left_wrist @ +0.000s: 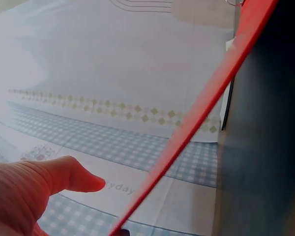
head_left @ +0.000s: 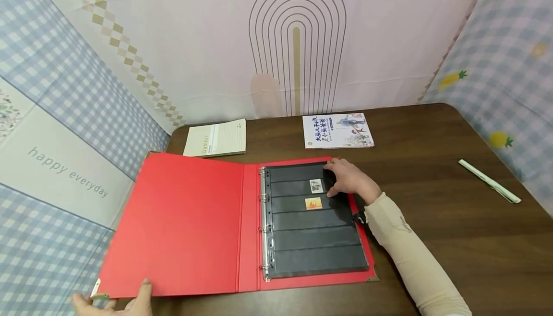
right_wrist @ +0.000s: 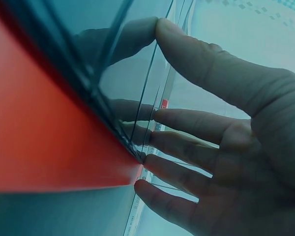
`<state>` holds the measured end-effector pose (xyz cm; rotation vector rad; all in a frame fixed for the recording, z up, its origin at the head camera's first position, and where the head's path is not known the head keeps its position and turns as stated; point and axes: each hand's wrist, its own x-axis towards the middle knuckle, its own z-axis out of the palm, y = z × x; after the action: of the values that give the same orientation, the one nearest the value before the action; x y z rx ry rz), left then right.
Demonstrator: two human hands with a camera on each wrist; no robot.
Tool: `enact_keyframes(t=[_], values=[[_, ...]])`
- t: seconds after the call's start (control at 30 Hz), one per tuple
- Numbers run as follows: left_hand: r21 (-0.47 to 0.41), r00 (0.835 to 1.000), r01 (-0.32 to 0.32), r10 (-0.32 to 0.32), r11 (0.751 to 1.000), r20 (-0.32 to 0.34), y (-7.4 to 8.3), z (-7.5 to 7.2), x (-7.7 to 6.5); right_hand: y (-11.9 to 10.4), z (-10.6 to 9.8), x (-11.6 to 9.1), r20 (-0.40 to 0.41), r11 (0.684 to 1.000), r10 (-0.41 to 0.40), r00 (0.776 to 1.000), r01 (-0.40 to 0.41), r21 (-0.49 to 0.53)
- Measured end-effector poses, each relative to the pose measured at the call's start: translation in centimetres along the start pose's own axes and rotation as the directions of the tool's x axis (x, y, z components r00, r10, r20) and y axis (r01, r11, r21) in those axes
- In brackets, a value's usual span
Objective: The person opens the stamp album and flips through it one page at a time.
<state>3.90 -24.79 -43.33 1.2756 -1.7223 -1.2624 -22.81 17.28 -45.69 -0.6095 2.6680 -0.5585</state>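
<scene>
A red ring binder [head_left: 190, 224] lies spread open on the table, metal rings [head_left: 263, 229] along its spine. On its right side is a black stock page [head_left: 317, 237] with clear strips, holding a grey-and-white stamp [head_left: 316, 186] and a yellow-orange stamp [head_left: 313, 203]. My right hand [head_left: 351, 179] touches the page's upper right with its fingertips; in the right wrist view the fingers [right_wrist: 187, 152] are spread and reflect in the glossy sheet. At the cover's lower left corner is my left hand [head_left: 139, 304], its thumb [left_wrist: 78, 178] extended and apart from the cover's edge.
Behind the binder lie a pale notepad [head_left: 224, 137] at left and a white illustrated book [head_left: 338, 131] at right. A white pen [head_left: 489, 181] rests on the brown table [head_left: 432, 162] at far right. Patterned cloth [head_left: 207, 42] hangs around the table's back and sides.
</scene>
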Motion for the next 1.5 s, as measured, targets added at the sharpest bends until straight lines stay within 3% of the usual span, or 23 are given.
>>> enact_keyframes(t=[0.13,0.2,0.27,0.37,0.5,0.6,0.83,1.07,1.17,1.27,1.37,1.5], values=[[0.229,0.994,-0.109,0.112,0.967,0.001,-0.2,0.1,-0.1,0.1,0.0,0.0,-0.002,1.0,0.004,1.0,-0.004,0.002],[0.334,0.992,-0.128,0.124,0.934,0.033,-0.1,0.2,0.1,0.1,0.0,0.0,-0.003,1.0,0.006,1.0,-0.006,0.008],[0.407,0.993,-0.114,0.089,0.907,0.079,0.0,0.2,0.2,0.0,0.0,0.0,-0.005,1.0,0.004,1.0,-0.004,0.007],[0.434,0.988,-0.128,0.078,0.892,0.131,-0.2,0.6,0.2,0.0,-0.1,0.0,-0.003,1.0,0.0,1.0,0.0,0.004],[0.413,0.976,-0.161,0.083,0.896,0.202,-0.7,1.0,0.4,0.0,-0.1,0.0,-0.004,1.0,0.002,1.0,-0.002,-0.004],[0.449,0.968,-0.184,0.081,0.874,0.239,-0.7,1.0,0.7,0.0,0.0,-0.1,-0.003,1.0,0.006,1.0,-0.006,-0.003],[0.434,0.943,-0.297,0.19,0.85,0.275,0.7,1.3,1.3,-0.2,0.0,0.0,0.001,1.0,0.009,1.0,-0.009,-0.003],[0.372,0.869,-0.466,0.335,0.803,0.364,1.7,2.9,1.1,-0.2,0.0,0.0,0.004,1.0,0.02,1.0,-0.02,-0.013],[0.356,0.838,-0.508,0.354,0.785,0.414,2.4,3.2,0.9,-0.3,0.0,0.0,0.01,1.0,0.015,1.0,-0.015,-0.004],[0.345,0.802,-0.534,0.332,0.772,0.496,3.6,3.8,0.8,-0.3,0.1,0.0,0.013,1.0,0.02,1.0,-0.02,-0.004],[0.323,0.754,-0.557,0.304,0.765,0.582,4.9,4.6,0.8,-0.2,0.0,0.0,0.006,0.999,0.033,0.999,-0.033,-0.01],[0.314,0.706,-0.582,0.275,0.75,0.653,6.1,6.0,0.6,-0.2,0.1,0.0,0.003,0.999,0.041,0.999,-0.041,-0.013]])
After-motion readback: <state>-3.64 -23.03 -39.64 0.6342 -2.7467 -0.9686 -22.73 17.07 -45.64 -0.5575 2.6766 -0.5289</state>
